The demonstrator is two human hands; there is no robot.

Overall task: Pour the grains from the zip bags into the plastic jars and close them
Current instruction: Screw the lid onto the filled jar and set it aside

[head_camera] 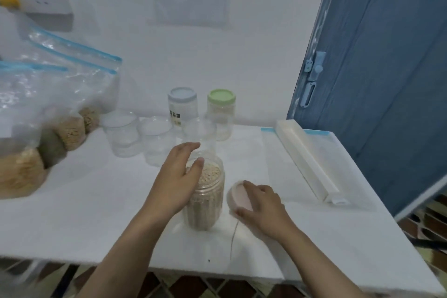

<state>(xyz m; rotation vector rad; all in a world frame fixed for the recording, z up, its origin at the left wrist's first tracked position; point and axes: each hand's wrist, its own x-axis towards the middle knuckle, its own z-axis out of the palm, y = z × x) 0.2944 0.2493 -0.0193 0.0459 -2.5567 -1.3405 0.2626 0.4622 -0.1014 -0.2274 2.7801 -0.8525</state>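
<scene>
Filled jar [205,197]: stood uncapped on the table [96,213], grasped by the curled left hand [175,180].
Pink lid [239,196]: pinched by the right hand [262,209], just right of the jar.
Writing: a label on the blue-lidded jar [182,109] behind, unreadable.

No legible text appeared anywhere in the scene. A small label [175,117] with dark blocks was stuck on the clear jar with the pale blue lid [182,109] at the back of the counter [96,213], but its printing was too blurred to be read. Nothing else showed any visible writing.
</scene>
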